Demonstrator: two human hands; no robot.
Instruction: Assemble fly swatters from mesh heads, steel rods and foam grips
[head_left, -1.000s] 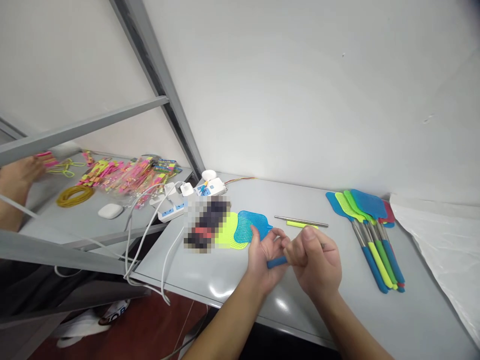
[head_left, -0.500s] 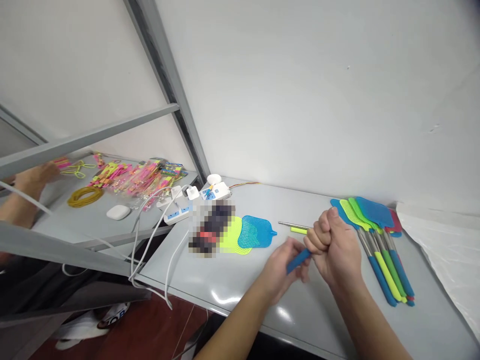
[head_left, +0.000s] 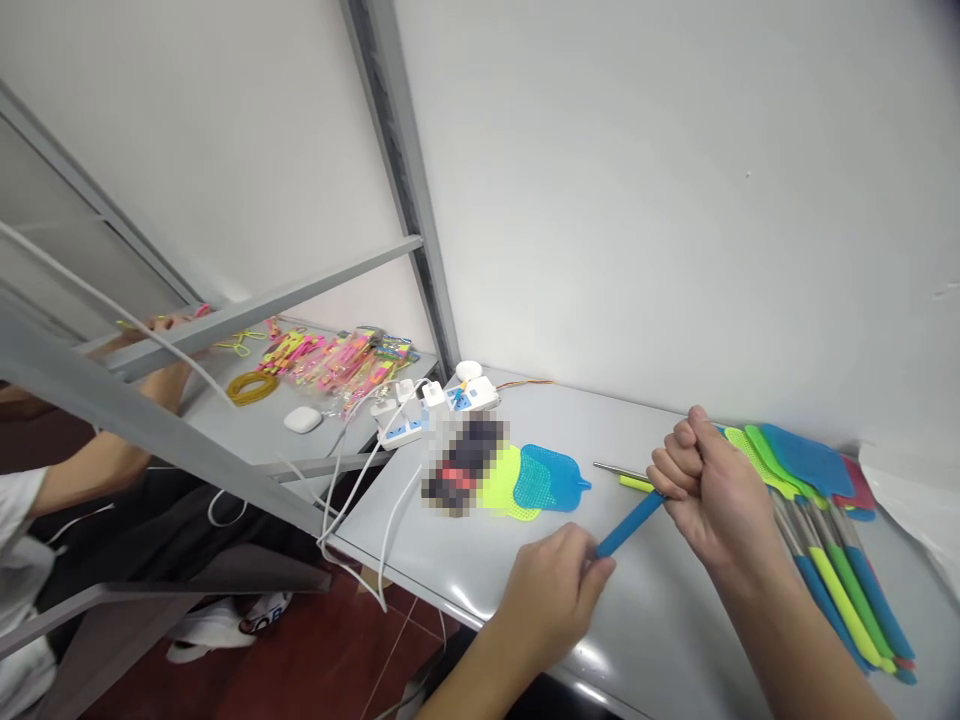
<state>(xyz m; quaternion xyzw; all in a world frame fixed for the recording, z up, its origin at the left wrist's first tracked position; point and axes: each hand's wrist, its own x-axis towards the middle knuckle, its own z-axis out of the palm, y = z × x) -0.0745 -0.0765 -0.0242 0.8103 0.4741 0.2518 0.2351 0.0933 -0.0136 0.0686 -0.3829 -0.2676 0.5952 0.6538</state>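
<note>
Between my two hands a blue fly swatter handle (head_left: pixel 631 524) slants up to the right. My left hand (head_left: pixel 553 588) is closed round its lower end. My right hand (head_left: pixel 701 490) makes a fist at the upper end, and what lies inside that fist is hidden. Past my hands on the table lie a thin metal rod (head_left: pixel 616 469) and a yellow-green handle (head_left: pixel 634 483), partly covered by my right hand. A blue mesh swatter head (head_left: pixel 556 478) with a short stem overlaps a yellow-green swatter head (head_left: pixel 501 484) to the left.
Several swatters with coloured handles (head_left: pixel 847 590) are piled at right, beside white sheeting (head_left: pixel 911 495). A blurred dark object (head_left: pixel 469 465), power strips (head_left: pixel 405 432) and white cables stand left. Beyond a grey metal frame (head_left: pixel 409 150), another person's arm (head_left: pixel 142 420) reaches over pink-and-yellow packets (head_left: pixel 352 362).
My left hand has turned over and moved down along the blue handle, so more of it shows between my hands. The view has shifted left, and the other person's arm has come further into sight.
</note>
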